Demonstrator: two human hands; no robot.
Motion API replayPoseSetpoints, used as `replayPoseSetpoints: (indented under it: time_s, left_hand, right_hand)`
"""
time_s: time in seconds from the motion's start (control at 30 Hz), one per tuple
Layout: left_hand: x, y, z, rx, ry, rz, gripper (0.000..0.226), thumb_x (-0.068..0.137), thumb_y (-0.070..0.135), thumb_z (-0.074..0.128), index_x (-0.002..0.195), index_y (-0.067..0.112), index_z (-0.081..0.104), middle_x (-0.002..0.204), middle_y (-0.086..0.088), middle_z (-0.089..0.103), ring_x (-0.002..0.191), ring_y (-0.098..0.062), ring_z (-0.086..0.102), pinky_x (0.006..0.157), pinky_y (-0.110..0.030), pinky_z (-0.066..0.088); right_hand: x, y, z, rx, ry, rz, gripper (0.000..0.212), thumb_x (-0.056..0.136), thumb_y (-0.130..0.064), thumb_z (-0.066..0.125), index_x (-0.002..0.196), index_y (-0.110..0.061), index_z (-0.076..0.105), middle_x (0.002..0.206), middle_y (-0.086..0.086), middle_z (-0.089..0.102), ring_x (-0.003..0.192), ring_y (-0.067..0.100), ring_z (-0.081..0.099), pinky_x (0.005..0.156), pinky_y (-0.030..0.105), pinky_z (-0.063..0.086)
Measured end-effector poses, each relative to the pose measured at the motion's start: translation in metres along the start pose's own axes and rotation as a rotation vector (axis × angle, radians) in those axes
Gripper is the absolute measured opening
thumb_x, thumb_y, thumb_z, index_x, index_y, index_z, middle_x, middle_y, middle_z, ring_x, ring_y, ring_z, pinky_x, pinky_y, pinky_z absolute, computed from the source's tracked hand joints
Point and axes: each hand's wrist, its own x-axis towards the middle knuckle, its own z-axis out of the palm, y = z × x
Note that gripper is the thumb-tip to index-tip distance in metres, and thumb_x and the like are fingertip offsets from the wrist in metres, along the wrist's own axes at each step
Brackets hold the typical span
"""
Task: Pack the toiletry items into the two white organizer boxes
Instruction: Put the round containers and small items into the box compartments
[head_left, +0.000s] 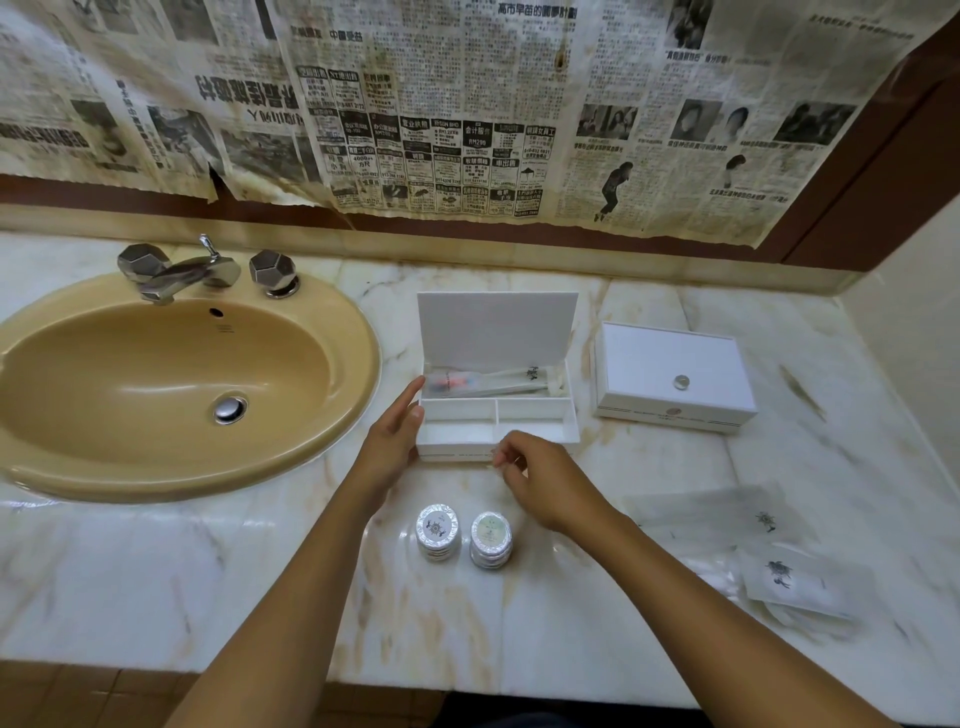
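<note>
An open white organizer box (566, 434) stands mid-counter with its lid up. Its long back compartment holds wrapped toothbrush packets (498, 383); the two front compartments look empty. A second white box (675, 376) sits shut to the right. My left hand (397, 439) rests with straight fingers against the open box's left wall. My right hand (540, 480) hovers at the box's front edge with fingers curled; whether it pinches anything is unclear. Two stacks of round wrapped soaps (438, 531) (491, 539) stand just in front, below my hands.
A tan sink (171, 384) with chrome taps (202, 270) fills the left of the marble counter. Several clear sachets with dark emblems (779, 571) lie at the right front. Newspaper covers the wall behind.
</note>
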Motion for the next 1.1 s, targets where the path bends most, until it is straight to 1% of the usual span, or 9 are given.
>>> replayPoseSetpoints:
  time_s: [0.17,0.33,0.53,0.6,0.7,0.83,0.9,1.0,1.1]
  left_hand:
    - [-0.001,0.001,0.001,-0.001,0.007,-0.004,0.033,0.102,0.034,0.044,0.126,0.057,0.047,0.090,0.027,0.049,0.079,0.004,0.046,0.076,-0.015,0.043]
    - [0.000,0.001,0.001,-0.015,0.008,-0.010,0.033,0.101,0.035,0.045,0.127,0.056,0.048,0.096,0.026,0.053,0.083,0.001,0.048,0.079,-0.017,0.045]
    - [0.002,-0.002,-0.001,-0.015,-0.003,-0.009,0.033,0.101,0.036,0.045,0.120,0.062,0.050,0.090,0.018,0.048,0.082,-0.001,0.043,0.076,-0.019,0.044]
    - [0.003,-0.004,-0.002,-0.015,-0.002,-0.007,0.033,0.100,0.037,0.046,0.122,0.062,0.050,0.093,0.020,0.051,0.085,-0.003,0.044,0.079,-0.022,0.044]
    - [0.003,-0.004,-0.002,-0.030,0.002,-0.005,0.035,0.101,0.036,0.046,0.130,0.055,0.049,0.112,0.019,0.057,0.095,-0.001,0.054,0.083,-0.020,0.047]
    - [0.002,-0.001,0.000,-0.045,0.005,0.007,0.038,0.102,0.028,0.044,0.138,0.042,0.046,0.115,0.028,0.054,0.086,0.024,0.055,0.068,-0.006,0.047]
    - [0.002,-0.001,0.000,-0.040,0.005,0.004,0.039,0.102,0.030,0.045,0.138,0.043,0.046,0.126,0.020,0.053,0.098,0.021,0.054,0.077,-0.010,0.046]
    - [0.002,-0.004,-0.003,-0.035,0.010,-0.002,0.039,0.101,0.035,0.046,0.137,0.049,0.046,0.139,0.012,0.046,0.123,-0.001,0.047,0.095,-0.025,0.042]
    - [0.002,-0.003,-0.003,-0.033,0.011,-0.001,0.038,0.100,0.036,0.047,0.134,0.052,0.047,0.139,0.010,0.049,0.117,0.000,0.050,0.095,-0.027,0.044]
  right_hand:
    - [0.006,-0.006,-0.006,0.151,0.087,0.028,0.015,0.096,-0.011,0.041,0.090,-0.020,0.052,0.083,0.001,0.066,0.066,0.019,0.056,0.061,0.029,0.043]
    - [0.015,-0.010,-0.011,0.208,0.177,0.004,0.016,0.095,-0.010,0.046,0.096,-0.022,0.056,0.078,-0.003,0.060,0.063,0.010,0.052,0.064,0.027,0.044]
    - [0.020,-0.006,-0.010,0.199,0.175,0.028,0.023,0.088,-0.005,0.057,0.104,-0.021,0.062,0.085,-0.002,0.065,0.073,0.001,0.058,0.063,0.006,0.043]
    - [0.021,-0.005,-0.009,0.196,0.202,0.026,0.013,0.087,-0.007,0.064,0.095,-0.016,0.066,0.084,-0.004,0.066,0.073,-0.001,0.058,0.065,0.007,0.043]
    - [0.024,-0.006,-0.012,0.181,0.274,-0.010,0.003,0.088,-0.011,0.067,0.088,-0.012,0.070,0.084,-0.006,0.068,0.076,0.000,0.060,0.069,0.007,0.043]
    - [0.035,-0.004,-0.019,0.006,0.400,-0.041,0.012,0.090,-0.006,0.061,0.091,-0.009,0.072,0.094,0.000,0.061,0.089,0.010,0.054,0.076,0.019,0.041]
    - [0.041,0.001,-0.019,-0.080,0.390,0.006,0.015,0.093,-0.007,0.057,0.097,-0.009,0.072,0.099,0.000,0.056,0.097,0.009,0.048,0.076,0.019,0.037]
    - [0.049,0.011,-0.016,-0.215,0.292,0.045,0.021,0.095,-0.007,0.052,0.104,-0.010,0.071,0.104,0.004,0.060,0.102,0.017,0.054,0.078,0.026,0.045]
    - [0.052,0.017,-0.014,-0.237,0.206,0.106,0.025,0.090,0.000,0.050,0.104,-0.014,0.067,0.097,0.005,0.064,0.089,0.023,0.061,0.071,0.030,0.050]
